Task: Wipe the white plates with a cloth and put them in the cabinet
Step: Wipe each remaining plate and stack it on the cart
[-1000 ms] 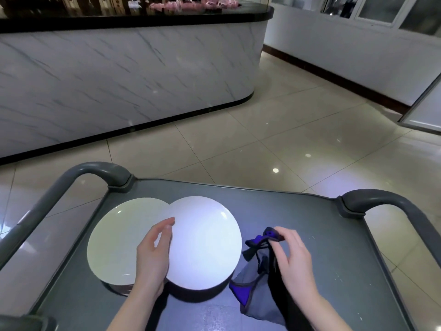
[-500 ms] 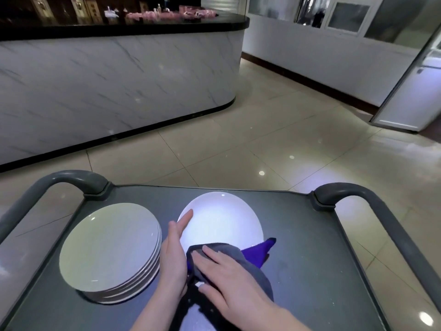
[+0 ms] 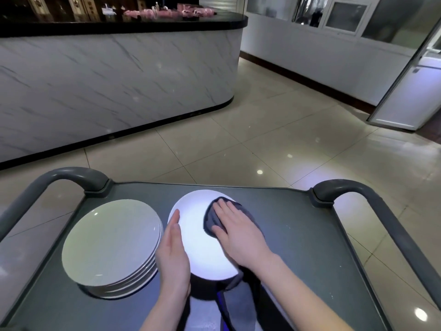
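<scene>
While the grey cart [image 3: 298, 235] carries everything on its flat top, a stack of white plates [image 3: 109, 240] sits at its left and a single white plate [image 3: 198, 249] lies just right of the stack. The left hand [image 3: 173, 256] rests against that plate's left rim, fingers straight and together; its thumb may be tucked under the rim, but that is hidden. The right hand [image 3: 238, 235] lies flat, fingers extended, pressing a grey cloth [image 3: 211, 218] onto the plate's far right part, and the cloth's tail trails off the near edge.

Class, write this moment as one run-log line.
step: wiping | right hand: presses grey cloth on single white plate | left hand: touches its left edge | plate stack: on cart
</scene>
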Demonstrator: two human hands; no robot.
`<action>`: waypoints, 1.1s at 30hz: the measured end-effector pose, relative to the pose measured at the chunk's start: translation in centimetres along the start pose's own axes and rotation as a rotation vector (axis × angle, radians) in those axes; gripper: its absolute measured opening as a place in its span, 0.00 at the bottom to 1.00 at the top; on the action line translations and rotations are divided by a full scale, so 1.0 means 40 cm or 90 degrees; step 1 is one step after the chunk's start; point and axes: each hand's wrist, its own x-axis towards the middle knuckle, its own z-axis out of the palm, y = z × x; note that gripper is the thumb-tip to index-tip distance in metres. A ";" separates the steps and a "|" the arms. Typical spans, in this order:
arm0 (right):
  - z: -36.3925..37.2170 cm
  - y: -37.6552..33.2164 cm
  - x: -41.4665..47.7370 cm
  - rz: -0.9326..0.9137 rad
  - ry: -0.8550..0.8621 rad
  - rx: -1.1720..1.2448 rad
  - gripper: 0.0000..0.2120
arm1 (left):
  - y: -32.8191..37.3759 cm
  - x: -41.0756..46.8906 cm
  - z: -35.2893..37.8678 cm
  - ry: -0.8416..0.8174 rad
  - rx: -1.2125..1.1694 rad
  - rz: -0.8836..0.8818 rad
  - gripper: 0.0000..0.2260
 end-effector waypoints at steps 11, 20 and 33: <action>0.031 -0.069 -0.159 -0.216 -0.126 0.065 0.25 | 0.014 -0.002 -0.016 0.009 -0.060 -0.102 0.16; -0.005 -0.099 0.016 -0.079 0.018 0.053 0.29 | 0.017 -0.004 -0.019 -0.068 0.037 0.029 0.16; 0.029 -0.015 -0.177 -0.043 -0.020 -0.069 0.27 | 0.027 -0.008 -0.058 -0.009 0.020 -0.006 0.12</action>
